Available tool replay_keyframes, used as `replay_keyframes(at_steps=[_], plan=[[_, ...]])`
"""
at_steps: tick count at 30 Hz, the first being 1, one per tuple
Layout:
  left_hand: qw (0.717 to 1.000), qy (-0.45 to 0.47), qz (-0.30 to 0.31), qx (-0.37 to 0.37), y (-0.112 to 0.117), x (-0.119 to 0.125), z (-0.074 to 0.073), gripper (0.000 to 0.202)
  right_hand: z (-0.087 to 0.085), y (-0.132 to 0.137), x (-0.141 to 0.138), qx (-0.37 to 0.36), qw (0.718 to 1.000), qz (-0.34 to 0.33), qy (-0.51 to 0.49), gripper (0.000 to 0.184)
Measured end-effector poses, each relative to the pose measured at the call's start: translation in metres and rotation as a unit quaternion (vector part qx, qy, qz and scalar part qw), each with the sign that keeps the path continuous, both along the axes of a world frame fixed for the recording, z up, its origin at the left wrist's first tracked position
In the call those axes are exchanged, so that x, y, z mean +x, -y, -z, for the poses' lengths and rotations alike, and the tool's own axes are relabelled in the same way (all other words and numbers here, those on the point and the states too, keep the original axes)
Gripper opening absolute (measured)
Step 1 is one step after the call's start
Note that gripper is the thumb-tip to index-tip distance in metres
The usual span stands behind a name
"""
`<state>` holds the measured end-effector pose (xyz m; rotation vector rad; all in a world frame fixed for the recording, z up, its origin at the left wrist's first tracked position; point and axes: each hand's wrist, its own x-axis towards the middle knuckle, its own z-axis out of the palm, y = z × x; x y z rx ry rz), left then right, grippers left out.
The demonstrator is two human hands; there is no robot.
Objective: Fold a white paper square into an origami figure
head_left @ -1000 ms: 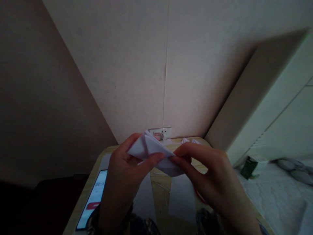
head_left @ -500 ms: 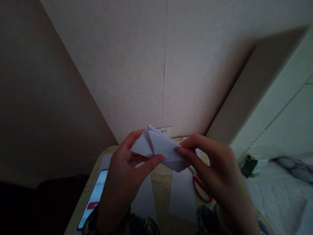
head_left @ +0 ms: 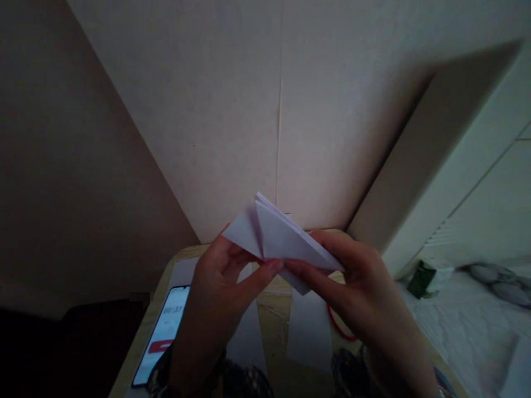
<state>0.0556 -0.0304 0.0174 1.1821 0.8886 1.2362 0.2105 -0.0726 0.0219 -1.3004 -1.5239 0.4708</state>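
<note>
A folded piece of white paper (head_left: pixel 286 237) is held up above the small table, its layered point tilted up toward the wall. My left hand (head_left: pixel 228 282) grips its left part, with the thumb pressed on the lower front edge and the fingers behind. My right hand (head_left: pixel 352 276) pinches the right side, its thumb reaching along the lower edge close to my left thumb. The fingers behind the paper are partly hidden. Under the hands, white paper sheets (head_left: pixel 309 331) lie on the wooden tabletop (head_left: pixel 276 354).
A lit phone (head_left: pixel 160 342) showing a timer lies at the table's left. The red handle of scissors (head_left: pixel 342 327) is partly hidden under my right hand. Thin paper scraps (head_left: pixel 276 312) lie between the sheets. To the right are a green-and-white box (head_left: pixel 425 279) and a quilted white surface (head_left: pixel 456 326).
The folded paper has risen slightly and shows more of its upper flap. My right thumb has slid left along the lower edge toward my left thumb.
</note>
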Motion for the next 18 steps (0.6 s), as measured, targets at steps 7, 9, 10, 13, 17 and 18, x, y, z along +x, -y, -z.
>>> replay_keyframes(at_steps=[7, 9, 10, 13, 17, 18], plan=[[0.999, 0.042, -0.007, 0.010, -0.006, -0.006, 0.004, 0.043, -0.003, -0.001, 0.009, -0.047, 0.998, -0.023, -0.021, 0.027], [0.998, 0.056, -0.012, 0.012, -0.007, -0.005, 0.004, 0.040, -0.003, -0.002, 0.012, -0.038, 0.998, -0.040, -0.017, 0.031], [0.997, 0.068, -0.020, 0.016, -0.008, -0.004, 0.005, 0.038, -0.003, -0.002, 0.013, -0.034, 0.998, -0.046, -0.017, 0.032], [0.992, 0.110, -0.046, 0.040, -0.012, 0.001, 0.008, 0.033, -0.002, -0.003, 0.014, -0.039, 0.998, -0.048, -0.015, 0.034], [0.986, 0.134, -0.055, 0.076, -0.021, 0.005, 0.015, 0.033, 0.001, -0.003, 0.014, -0.059, 0.996, -0.060, 0.007, 0.036], [0.986, 0.135, -0.055, 0.085, -0.023, 0.005, 0.017, 0.033, 0.003, -0.004, 0.014, -0.061, 0.996, -0.068, 0.015, 0.037]])
